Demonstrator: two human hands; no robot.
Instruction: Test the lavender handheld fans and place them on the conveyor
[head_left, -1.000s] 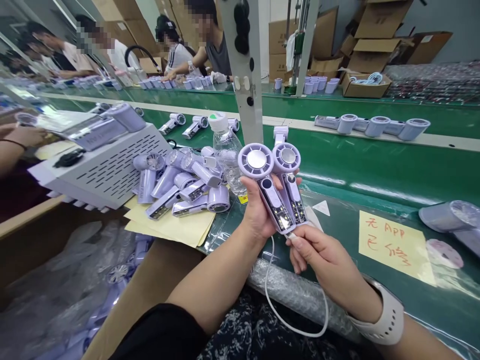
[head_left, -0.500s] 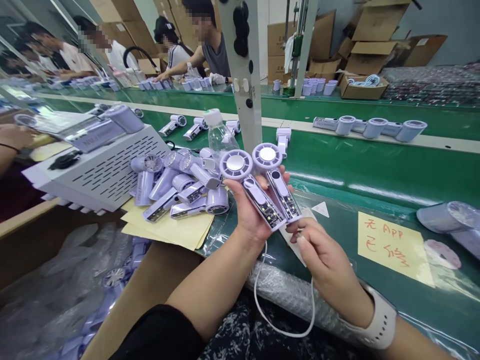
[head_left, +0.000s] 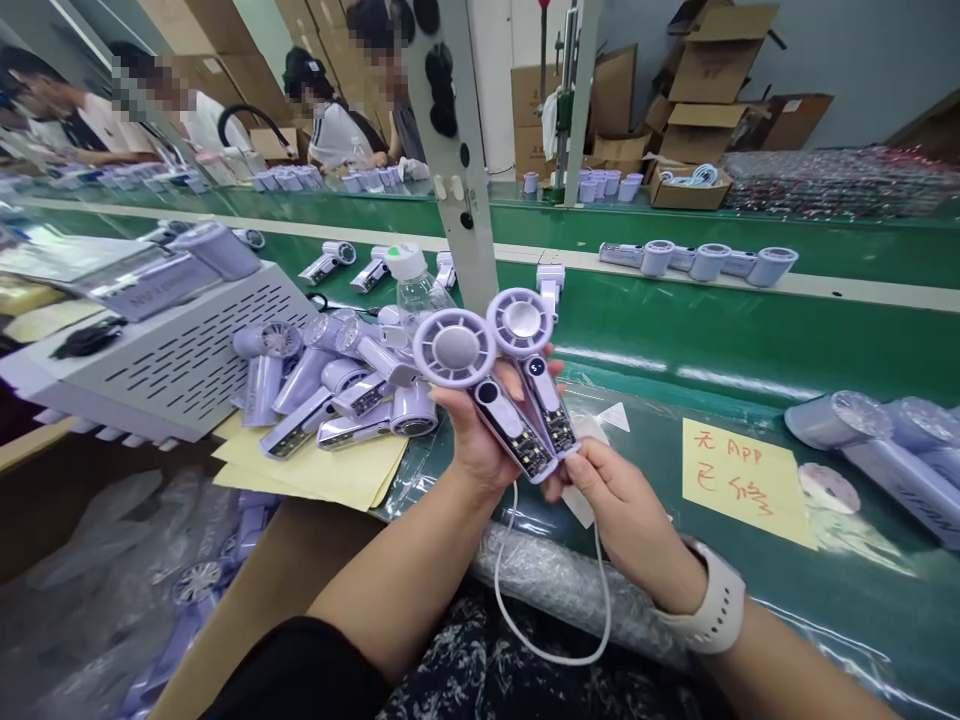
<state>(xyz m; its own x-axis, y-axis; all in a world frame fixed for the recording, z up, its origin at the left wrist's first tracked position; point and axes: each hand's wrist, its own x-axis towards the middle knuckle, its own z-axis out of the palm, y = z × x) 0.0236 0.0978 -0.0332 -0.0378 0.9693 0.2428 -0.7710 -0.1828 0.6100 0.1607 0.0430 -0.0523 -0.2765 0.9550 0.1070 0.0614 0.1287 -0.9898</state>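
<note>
Right hand (head_left: 619, 495) in at the right fan's base, display lit

Delta vs 0.5 s ago: right thumb was clear of the base of the right fan (head_left: 529, 356), now it's up against it. That fan's round display (head_left: 537, 367), plain dark then, now shows a white mark. My read: it's getting power, so contact looks good.

Right fingers are pinched together; plug is hidden, so can't tell if they grip it. White cable (head_left: 559, 661) loops below both sets of fingers.

Left hand (head_left: 480, 440) is grasping both fans, right fan beyond left fan (head_left: 489, 393), handles angled toward right fingertips. Left fan's display: dark, no mark visible. Pile of fans (head_left: 304, 385) sits left of left fingers.
</note>
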